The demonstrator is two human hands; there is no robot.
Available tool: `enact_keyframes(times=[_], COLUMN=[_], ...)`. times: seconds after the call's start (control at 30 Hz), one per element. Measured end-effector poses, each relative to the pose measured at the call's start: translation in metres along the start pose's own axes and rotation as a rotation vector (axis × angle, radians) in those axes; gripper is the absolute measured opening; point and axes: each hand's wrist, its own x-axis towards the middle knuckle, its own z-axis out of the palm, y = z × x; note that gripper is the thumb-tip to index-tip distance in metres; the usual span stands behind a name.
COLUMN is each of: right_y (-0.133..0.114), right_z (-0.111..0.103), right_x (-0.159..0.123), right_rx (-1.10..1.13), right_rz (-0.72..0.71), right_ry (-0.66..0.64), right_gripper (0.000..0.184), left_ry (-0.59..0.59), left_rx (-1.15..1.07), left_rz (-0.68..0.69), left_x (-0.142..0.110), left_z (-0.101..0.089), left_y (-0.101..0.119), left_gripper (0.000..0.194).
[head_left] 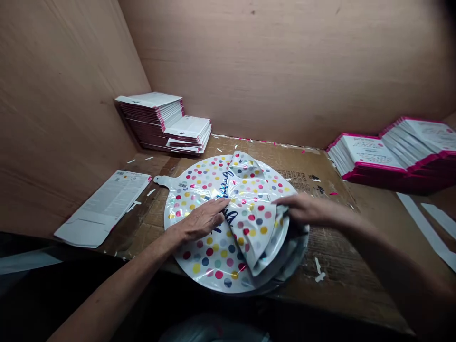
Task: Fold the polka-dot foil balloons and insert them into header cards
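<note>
A flat round foil balloon (208,190), white with coloured dots and dark lettering, lies on top of a stack of similar balloons in the middle of the cardboard-covered table (335,266). Its right side is folded over toward the centre as a flap (254,223). My left hand (201,221) lies flat on the balloon just left of the fold, fingers stretched out. My right hand (306,209) rests on the flap's right edge, fingers closed on the foil.
Stacks of pink-edged packaging cards stand at the back left (164,121) and at the right (395,154). A flat printed card (107,204) lies at the left. White paper strips (427,232) lie at the right. Plywood walls enclose the table on the left and back.
</note>
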Motion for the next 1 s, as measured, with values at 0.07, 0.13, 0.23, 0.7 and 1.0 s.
enact_keyframes(times=[0.07,0.13,0.23,0.7,1.0], right_y=[0.006,0.012,0.026,0.099,0.053], right_z=[-0.045,-0.069,-0.059,0.054,0.057], right_x=[0.04,0.071,0.085,0.044,0.033], right_rx=[0.137,0.237,0.264,0.167,-0.573], right_rz=[0.147,0.279,0.383,0.567,-0.162], right_ry=[0.01,0.118,0.356,0.951,0.574], right_gripper=[0.027,0.019,0.032,0.054,0.047], left_ry=[0.052,0.158,0.35,0.58,0.369], left_rx=[-0.086,-0.1,0.006,0.389,0.499], left_rz=[-0.101,-0.25,-0.493,-0.397,-0.248], left_x=[0.006,0.021,0.049,0.086,0.093], left_z=[-0.005,-0.005,0.001,0.014,0.037], left_y=[0.007,0.016,0.023,0.027,-0.003], left_gripper=[0.065,0.054,0.033,0.056,0.063])
